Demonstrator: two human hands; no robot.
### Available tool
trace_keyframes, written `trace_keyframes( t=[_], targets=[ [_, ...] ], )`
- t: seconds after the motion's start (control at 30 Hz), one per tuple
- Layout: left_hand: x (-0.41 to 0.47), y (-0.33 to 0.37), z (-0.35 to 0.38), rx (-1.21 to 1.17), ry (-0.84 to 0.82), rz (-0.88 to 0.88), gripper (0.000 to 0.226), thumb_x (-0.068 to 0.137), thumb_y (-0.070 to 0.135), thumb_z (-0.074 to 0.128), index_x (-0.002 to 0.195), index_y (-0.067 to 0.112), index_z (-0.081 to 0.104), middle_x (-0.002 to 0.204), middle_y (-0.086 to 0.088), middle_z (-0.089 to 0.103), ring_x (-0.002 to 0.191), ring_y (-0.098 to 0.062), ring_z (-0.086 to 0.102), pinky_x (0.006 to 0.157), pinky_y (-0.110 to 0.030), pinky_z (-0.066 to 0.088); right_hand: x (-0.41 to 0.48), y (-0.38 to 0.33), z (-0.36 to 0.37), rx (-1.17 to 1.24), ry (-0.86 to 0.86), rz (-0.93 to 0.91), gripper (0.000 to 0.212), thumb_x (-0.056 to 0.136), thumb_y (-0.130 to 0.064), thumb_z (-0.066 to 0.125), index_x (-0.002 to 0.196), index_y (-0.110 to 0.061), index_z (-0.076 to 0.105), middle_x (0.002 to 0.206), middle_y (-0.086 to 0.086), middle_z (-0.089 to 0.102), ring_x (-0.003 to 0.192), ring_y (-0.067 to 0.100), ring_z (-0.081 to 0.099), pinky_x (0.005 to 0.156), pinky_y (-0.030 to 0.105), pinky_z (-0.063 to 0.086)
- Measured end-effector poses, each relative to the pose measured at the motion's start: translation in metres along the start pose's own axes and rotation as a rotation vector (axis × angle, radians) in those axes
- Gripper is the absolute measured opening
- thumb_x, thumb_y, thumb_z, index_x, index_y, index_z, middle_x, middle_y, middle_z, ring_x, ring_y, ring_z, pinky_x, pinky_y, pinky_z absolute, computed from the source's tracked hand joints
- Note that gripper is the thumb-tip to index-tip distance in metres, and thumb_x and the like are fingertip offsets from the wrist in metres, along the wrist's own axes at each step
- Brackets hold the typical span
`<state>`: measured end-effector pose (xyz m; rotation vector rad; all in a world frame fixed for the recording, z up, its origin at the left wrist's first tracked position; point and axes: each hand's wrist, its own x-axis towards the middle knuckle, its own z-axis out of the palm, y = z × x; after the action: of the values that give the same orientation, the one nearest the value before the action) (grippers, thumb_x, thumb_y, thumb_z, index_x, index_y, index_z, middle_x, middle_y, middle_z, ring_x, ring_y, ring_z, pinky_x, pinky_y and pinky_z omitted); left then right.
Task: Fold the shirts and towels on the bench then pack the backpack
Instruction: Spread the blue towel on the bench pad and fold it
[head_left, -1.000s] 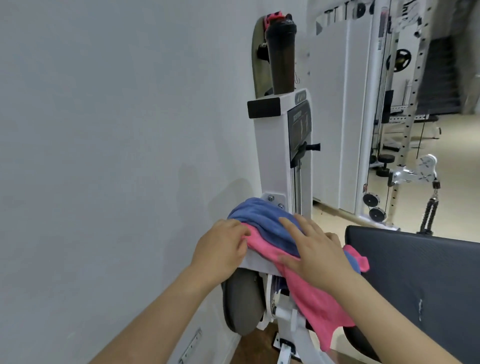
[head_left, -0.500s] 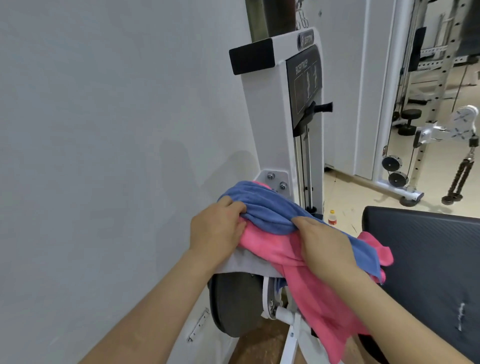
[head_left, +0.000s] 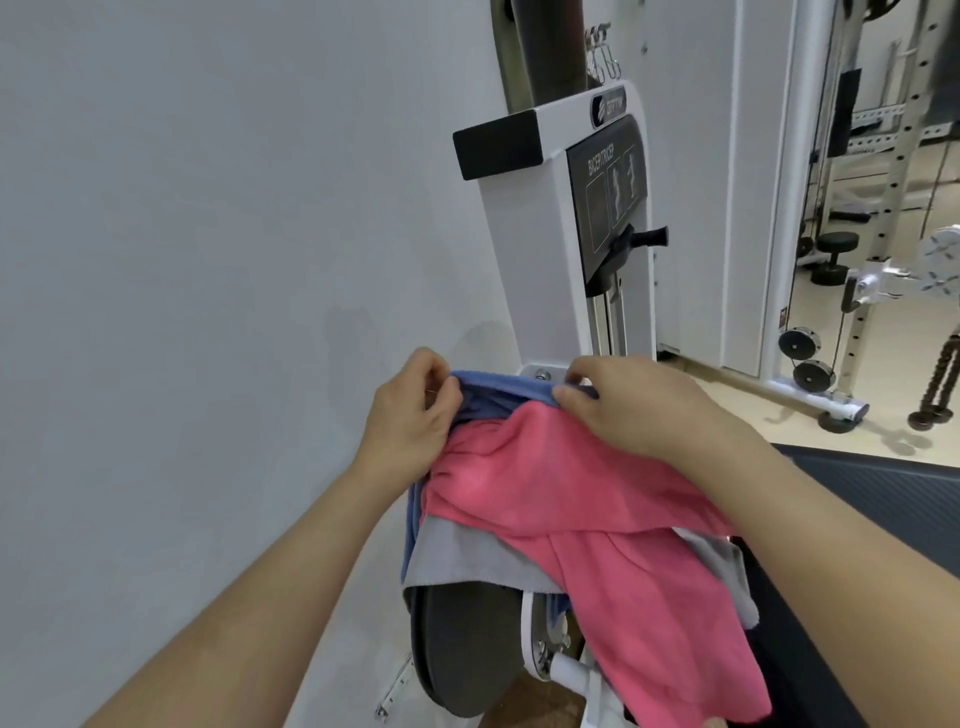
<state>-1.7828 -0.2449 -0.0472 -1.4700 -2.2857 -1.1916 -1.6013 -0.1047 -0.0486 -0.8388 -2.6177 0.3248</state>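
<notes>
The blue towel (head_left: 498, 397) lies heaped with a pink cloth (head_left: 561, 525) and grey cloth (head_left: 457, 558) on the white machine (head_left: 545, 260) — fingers of left hand (head_left: 410, 421) and right hand (head_left: 644, 410) pinch its edge. Nothing looks folded yet; backpack unseen.

A white weight machine (head_left: 524, 270) stands against the wall (head_left: 208, 260); dumbbells (head_left: 831, 257) behind.

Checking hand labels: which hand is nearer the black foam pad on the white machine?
Left. The left hand pinches the blue towel below the black pad; the right hand grips it further right.
</notes>
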Motion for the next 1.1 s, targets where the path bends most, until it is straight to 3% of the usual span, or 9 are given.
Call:
trace_keyframes(
  t=[0.1,0.27,0.43,0.53,0.63,0.73,0.83,0.97,1.1],
  targets=[
    [0.012,-0.002,-0.006,-0.052,0.105,-0.048,0.012,0.097,0.015,0.046,0.086,0.015,0.043,0.065,0.007,0.046,0.054,0.000,0.042,0.051,-0.013,0.034,0.003,0.002,-0.007,-0.103,-0.098,0.019,0.046,0.086,-0.067,0.046,0.110,-0.029,0.057,0.104,-0.003,0.061,0.095,0.023,0.057,0.070,0.034,0.044],
    [0.022,0.010,-0.025,-0.074,0.177,-0.008,0.012,0.099,0.023,0.049,0.090,0.019,0.042,0.072,0.012,0.047,0.061,0.003,0.046,0.057,-0.009,0.036,-0.008,-0.010,0.011,0.100,0.392,-0.074,0.043,0.092,-0.037,0.055,0.132,-0.022,0.052,0.116,0.004,0.053,0.107,0.027,0.052,0.077,0.038,0.050],
    [0.017,0.048,-0.051,0.157,0.070,0.221,0.013,0.096,0.027,0.054,0.092,0.023,0.042,0.067,0.009,0.052,0.064,-0.006,0.051,0.059,-0.019,0.040,-0.003,-0.035,0.040,0.195,0.015,-0.155,0.076,0.083,-0.052,0.061,0.147,-0.036,0.024,0.124,-0.002,0.052,0.114,0.025,0.052,0.082,0.039,0.049],
    [0.006,0.066,-0.078,0.391,-0.088,0.221,0.021,0.090,0.050,0.051,0.102,0.035,0.045,0.061,0.003,0.057,0.059,-0.011,0.054,0.056,-0.029,0.044,-0.003,-0.035,0.048,0.235,-0.011,-0.159,0.027,0.087,-0.028,0.056,0.108,-0.044,0.052,0.083,-0.011,0.055,0.083,0.025,0.059,0.056,0.030,0.037],
    [-0.016,0.067,-0.106,0.682,-0.360,0.078,0.038,0.068,0.069,0.059,0.082,0.034,0.052,0.060,0.011,0.055,0.056,-0.004,0.051,0.048,-0.022,0.034,-0.010,-0.031,0.046,0.348,0.193,-0.101,0.026,0.081,-0.013,0.056,0.068,-0.034,0.048,0.061,-0.011,0.046,0.066,0.025,0.056,0.051,0.030,0.026],
    [-0.042,0.049,-0.116,0.945,-0.455,-0.005,0.026,0.074,0.036,0.066,0.065,0.026,0.044,0.059,0.006,0.050,0.054,-0.012,0.048,0.046,-0.026,0.027,-0.020,-0.035,0.036,0.309,0.543,-0.177,0.026,0.072,0.001,0.061,0.093,-0.012,0.068,0.085,0.006,0.064,0.085,0.036,0.057,0.065,0.035,0.041],
    [-0.069,0.021,-0.131,1.025,-0.289,-0.092,0.021,0.076,0.009,0.052,0.067,0.025,0.041,0.064,0.005,0.048,0.059,-0.019,0.045,0.047,-0.028,0.025,-0.031,-0.050,0.020,0.303,0.887,-0.328,0.028,0.075,0.003,0.060,0.102,0.003,0.068,0.093,0.017,0.066,0.088,0.039,0.057,0.077,0.040,0.044],
    [-0.131,-0.019,-0.165,0.280,-0.154,-0.363,0.035,0.079,-0.009,0.053,0.080,0.025,0.058,0.073,0.001,0.066,0.068,-0.020,0.060,0.055,-0.026,0.044,-0.051,-0.064,-0.001,0.416,1.008,-0.275,0.026,0.079,0.006,0.058,0.103,0.003,0.066,0.096,0.017,0.065,0.091,0.031,0.056,0.086,0.026,0.041],
    [-0.203,-0.028,-0.196,-0.657,-0.177,-0.605,0.008,0.090,0.020,0.066,0.097,0.016,0.067,0.096,-0.013,0.072,0.080,-0.022,0.068,0.063,-0.027,0.055,-0.083,-0.071,-0.023,0.695,0.389,0.002,0.026,0.077,0.006,0.053,0.092,-0.009,0.068,0.081,0.007,0.066,0.074,0.011,0.055,0.062,0.012,0.043]
  ],
)
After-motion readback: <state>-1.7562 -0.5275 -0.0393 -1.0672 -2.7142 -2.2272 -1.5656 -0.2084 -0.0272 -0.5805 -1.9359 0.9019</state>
